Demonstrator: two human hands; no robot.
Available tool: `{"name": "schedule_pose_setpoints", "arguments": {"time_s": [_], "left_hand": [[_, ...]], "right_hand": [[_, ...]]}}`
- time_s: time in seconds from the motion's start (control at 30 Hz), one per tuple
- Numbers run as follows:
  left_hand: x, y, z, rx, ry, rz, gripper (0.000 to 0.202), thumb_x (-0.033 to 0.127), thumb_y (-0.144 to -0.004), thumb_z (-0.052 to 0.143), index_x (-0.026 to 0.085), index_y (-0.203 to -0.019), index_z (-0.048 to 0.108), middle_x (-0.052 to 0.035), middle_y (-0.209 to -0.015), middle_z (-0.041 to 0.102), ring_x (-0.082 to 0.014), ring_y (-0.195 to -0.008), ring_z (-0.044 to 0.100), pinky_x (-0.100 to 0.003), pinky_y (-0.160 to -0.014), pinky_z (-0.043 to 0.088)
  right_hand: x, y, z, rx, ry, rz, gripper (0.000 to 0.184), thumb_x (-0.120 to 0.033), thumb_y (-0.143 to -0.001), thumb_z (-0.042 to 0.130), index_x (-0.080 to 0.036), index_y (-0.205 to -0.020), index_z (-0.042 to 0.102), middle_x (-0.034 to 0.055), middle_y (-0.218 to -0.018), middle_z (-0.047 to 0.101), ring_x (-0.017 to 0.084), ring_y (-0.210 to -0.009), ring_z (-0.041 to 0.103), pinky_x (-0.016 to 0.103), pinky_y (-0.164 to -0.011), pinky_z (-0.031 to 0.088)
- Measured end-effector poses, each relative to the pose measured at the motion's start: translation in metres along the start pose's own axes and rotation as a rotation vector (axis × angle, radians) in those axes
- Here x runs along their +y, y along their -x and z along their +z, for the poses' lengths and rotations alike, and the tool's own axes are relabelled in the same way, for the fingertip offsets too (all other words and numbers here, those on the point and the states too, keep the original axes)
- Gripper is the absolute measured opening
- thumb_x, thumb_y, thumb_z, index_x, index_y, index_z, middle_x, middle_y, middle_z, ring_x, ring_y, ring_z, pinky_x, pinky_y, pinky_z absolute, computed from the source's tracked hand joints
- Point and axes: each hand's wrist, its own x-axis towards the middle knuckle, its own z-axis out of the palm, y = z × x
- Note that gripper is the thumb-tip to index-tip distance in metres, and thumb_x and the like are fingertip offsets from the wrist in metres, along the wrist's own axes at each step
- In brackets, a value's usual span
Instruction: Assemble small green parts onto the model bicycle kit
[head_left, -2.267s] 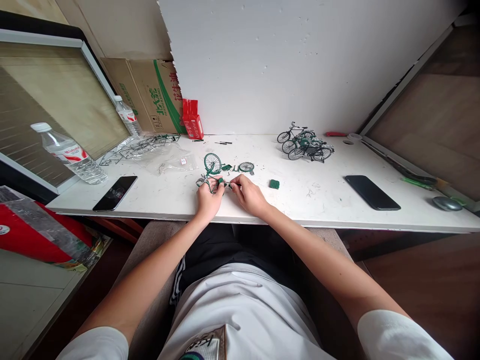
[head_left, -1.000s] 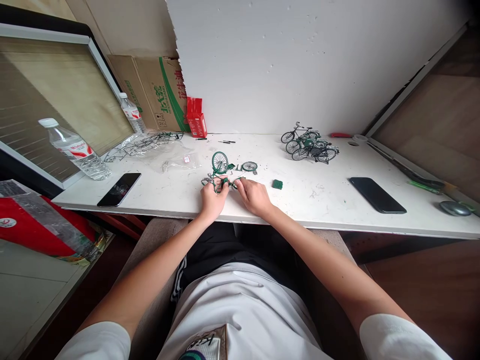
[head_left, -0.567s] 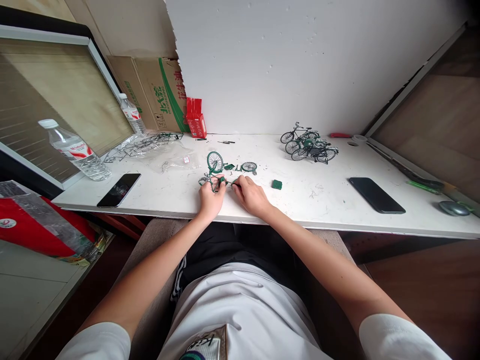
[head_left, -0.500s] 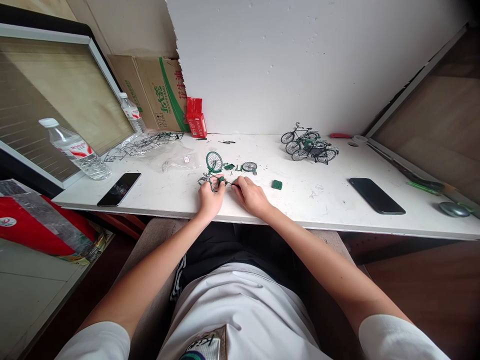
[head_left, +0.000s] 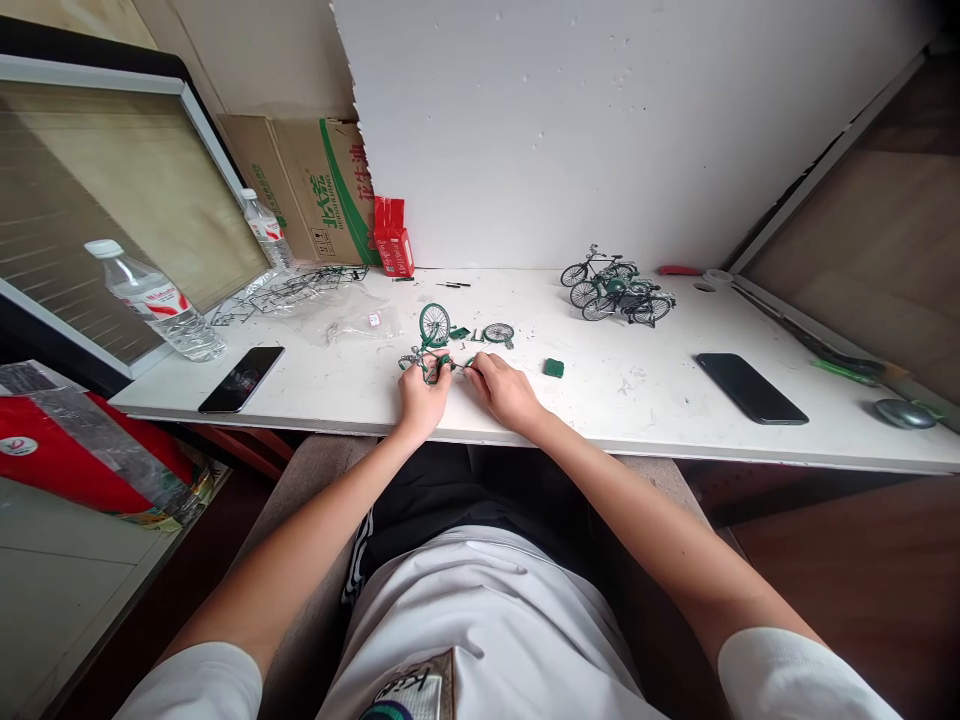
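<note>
My left hand (head_left: 422, 395) is closed around a small green model bicycle frame (head_left: 429, 362) with one wheel (head_left: 434, 325) standing up behind it. My right hand (head_left: 508, 392) pinches a thin dark tool or pin, too small to name, with its tip against the frame. A loose second wheel (head_left: 498, 333) and small green parts (head_left: 456, 334) lie just beyond the hands on the white table (head_left: 615, 400). A small green block (head_left: 553, 367) rests to the right of my right hand.
Several finished model bicycles (head_left: 616, 293) stand at the back right. Two black phones (head_left: 241, 379) (head_left: 751, 387) lie flat left and right. Water bottles (head_left: 156, 303), plastic bags with parts (head_left: 300, 295), a red box (head_left: 392, 240), a cardboard box (head_left: 315, 185) and a mouse (head_left: 904, 412) sit around.
The hands stay over the same green frame with only small shifts. The wheel on the frame has tilted slightly back and forth.
</note>
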Motion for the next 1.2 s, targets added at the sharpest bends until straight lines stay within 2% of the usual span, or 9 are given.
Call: {"name": "schedule_pose_setpoints", "arguments": {"time_s": [0.3, 0.43, 0.57, 0.77, 1.0, 1.2], "left_hand": [[0.001, 0.0019, -0.0008, -0.024, -0.016, 0.026, 0.024, 0.024, -0.096, 0.065, 0.017, -0.118, 0.074, -0.0135, -0.111, 0.081, -0.025, -0.104, 0.079, -0.039, -0.096, 0.061], [0.0037, 0.0022, 0.0003, -0.025, -0.003, -0.006, 0.024, 0.024, -0.095, 0.066, 0.017, -0.116, 0.074, -0.0134, -0.111, 0.081, -0.0247, -0.104, 0.079, -0.038, -0.097, 0.061], [0.0038, 0.0019, 0.0015, -0.032, 0.045, -0.038, 0.024, 0.024, -0.094, 0.066, 0.017, -0.116, 0.073, -0.0136, -0.112, 0.081, -0.0247, -0.105, 0.079, -0.038, -0.096, 0.061], [0.0011, 0.0009, 0.0022, -0.032, 0.053, -0.052, 0.024, 0.025, -0.094, 0.067, 0.017, -0.116, 0.073, -0.0131, -0.111, 0.081, -0.0245, -0.106, 0.079, -0.039, -0.1, 0.061], [0.0007, 0.0012, 0.0019, -0.048, 0.039, -0.037, 0.021, 0.025, -0.094, 0.067, 0.017, -0.112, 0.074, -0.013, -0.109, 0.081, -0.0243, -0.103, 0.079, -0.038, -0.097, 0.062], [-0.0013, 0.0022, 0.0021, -0.059, 0.033, -0.032, 0.024, 0.026, -0.094, 0.068, 0.018, -0.116, 0.074, -0.0126, -0.111, 0.081, -0.0234, -0.105, 0.078, -0.037, -0.098, 0.062]], "right_hand": [[0.0006, -0.0005, 0.0004, 0.001, -0.025, 0.031, 0.035, -0.044, -0.117, 0.03, -0.023, -0.104, 0.055, 0.0096, -0.1, 0.068, 0.025, -0.087, 0.064, 0.032, -0.065, 0.036], [0.0018, -0.001, 0.0016, 0.031, -0.158, 0.042, 0.026, -0.046, -0.115, 0.036, -0.023, -0.109, 0.049, 0.0081, -0.102, 0.07, 0.025, -0.087, 0.064, 0.033, -0.066, 0.039], [0.0031, 0.0, 0.0021, 0.038, -0.22, -0.003, 0.017, -0.041, -0.112, 0.042, -0.024, -0.11, 0.045, 0.0087, -0.105, 0.069, 0.025, -0.089, 0.065, 0.033, -0.068, 0.043], [0.0033, 0.0021, 0.001, 0.036, -0.203, -0.063, 0.016, -0.038, -0.113, 0.04, -0.025, -0.106, 0.045, 0.0103, -0.11, 0.068, 0.026, -0.098, 0.065, 0.033, -0.072, 0.045], [0.0028, 0.0017, -0.0001, 0.015, -0.156, -0.026, 0.018, -0.038, -0.114, 0.039, -0.024, -0.106, 0.048, 0.0097, -0.109, 0.07, 0.024, -0.093, 0.065, 0.032, -0.071, 0.044], [0.004, 0.0005, -0.0004, -0.003, -0.111, -0.003, 0.025, -0.04, -0.115, 0.034, -0.024, -0.104, 0.05, 0.0084, -0.102, 0.07, 0.023, -0.084, 0.064, 0.031, -0.068, 0.041]]}}
